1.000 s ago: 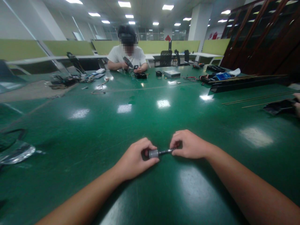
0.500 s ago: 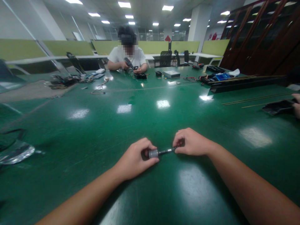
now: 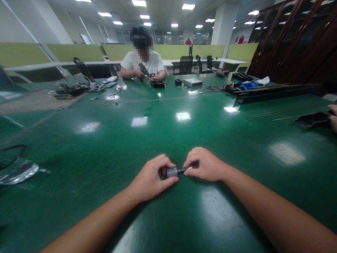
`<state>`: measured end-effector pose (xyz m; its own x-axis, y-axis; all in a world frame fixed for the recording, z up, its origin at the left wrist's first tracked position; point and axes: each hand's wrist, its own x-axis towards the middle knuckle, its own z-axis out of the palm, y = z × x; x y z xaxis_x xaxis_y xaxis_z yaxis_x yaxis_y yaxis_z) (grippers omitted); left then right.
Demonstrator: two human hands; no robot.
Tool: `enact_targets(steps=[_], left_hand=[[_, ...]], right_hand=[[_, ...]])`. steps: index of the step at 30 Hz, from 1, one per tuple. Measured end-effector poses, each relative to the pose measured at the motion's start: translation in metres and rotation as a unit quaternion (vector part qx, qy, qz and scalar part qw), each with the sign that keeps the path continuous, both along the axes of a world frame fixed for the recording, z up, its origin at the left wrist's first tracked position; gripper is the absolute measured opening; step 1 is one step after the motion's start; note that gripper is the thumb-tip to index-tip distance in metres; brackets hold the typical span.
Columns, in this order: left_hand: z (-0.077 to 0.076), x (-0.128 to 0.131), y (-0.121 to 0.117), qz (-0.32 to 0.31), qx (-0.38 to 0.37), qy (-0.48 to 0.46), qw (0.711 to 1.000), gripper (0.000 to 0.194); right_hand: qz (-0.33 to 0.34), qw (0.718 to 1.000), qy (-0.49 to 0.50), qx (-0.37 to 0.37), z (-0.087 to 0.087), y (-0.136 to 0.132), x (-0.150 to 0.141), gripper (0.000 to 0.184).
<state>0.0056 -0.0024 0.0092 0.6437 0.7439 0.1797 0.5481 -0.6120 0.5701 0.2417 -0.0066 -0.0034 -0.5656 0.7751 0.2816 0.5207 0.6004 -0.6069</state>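
Low over the green table (image 3: 105, 147), my left hand (image 3: 151, 177) grips a short grey cylinder (image 3: 172, 172) between thumb and fingers. A thin dark shaft (image 3: 181, 171) with a shiny part sticks out of the cylinder to the right. My right hand (image 3: 204, 164) is closed in a pinch around this shaft, close to the cylinder. Its fingers hide part of the shaft. The exact kind of the piece is too small to make out.
Across the table a person (image 3: 142, 59) in a white shirt holds a power tool (image 3: 144, 69). Long dark channels (image 3: 276, 94) and thin rods lie to the right, near another person's hand (image 3: 334, 117). A silvery bag (image 3: 19, 172) lies at left, cables and parts (image 3: 76, 88) behind.
My right hand has slid left along the shaft, from its far end to near the grey cylinder. My left hand has stayed in place with its grip.
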Motion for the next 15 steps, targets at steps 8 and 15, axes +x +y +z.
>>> enact_targets(steps=[8,15], left_hand=[[-0.002,-0.001,-0.001,0.012,0.009,-0.009,1.000,0.016],[-0.001,-0.001,-0.003,0.016,0.001,-0.007,1.000,0.018]], right_hand=[[-0.028,0.999,0.021,0.003,-0.010,0.001,-0.023,0.008],[-0.006,0.999,0.036,-0.012,-0.004,-0.002,-0.016,0.028]])
